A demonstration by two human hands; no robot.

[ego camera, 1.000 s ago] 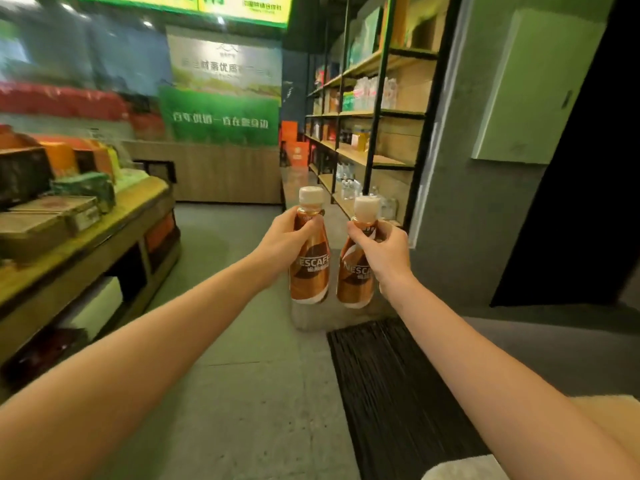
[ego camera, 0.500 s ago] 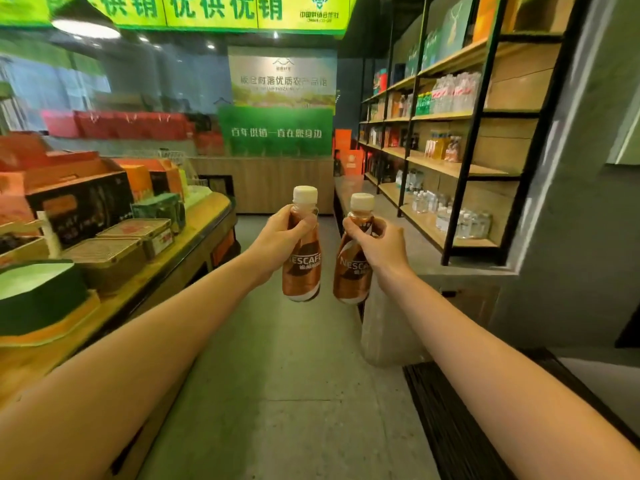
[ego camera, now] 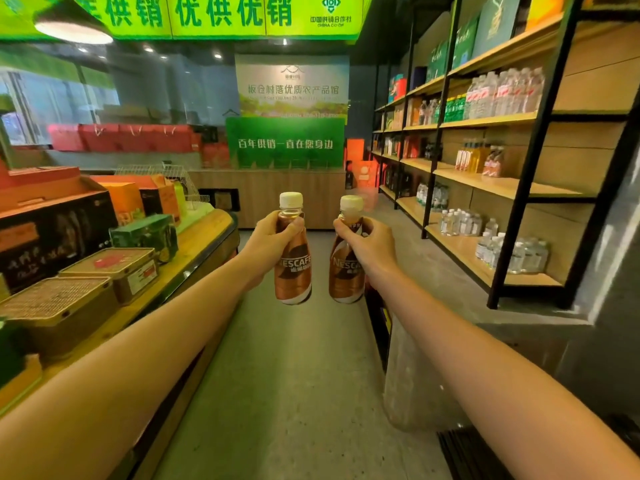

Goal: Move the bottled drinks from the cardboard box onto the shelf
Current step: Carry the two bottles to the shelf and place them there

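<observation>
Two brown Nescafe coffee bottles with white caps are held upright at arm's length in the shop aisle. My left hand (ego camera: 268,242) grips the neck of the left bottle (ego camera: 293,271). My right hand (ego camera: 370,245) grips the neck of the right bottle (ego camera: 346,275). The wooden shelf (ego camera: 485,183) with black metal posts runs along the right wall, its boards stocked with water and drink bottles. The cardboard box is out of view.
A wooden display counter (ego camera: 194,244) with gift boxes and tins lines the left side. A grey concrete ledge (ego camera: 433,271) carries the shelf unit on the right. A green sign and wooden counter (ego camera: 287,199) close the far end. Grey floor (ego camera: 294,375) runs between.
The view has swung left and upward along the aisle; the shelf now fills the right side. Both hands keep their hold on the bottles, carried forward side by side.
</observation>
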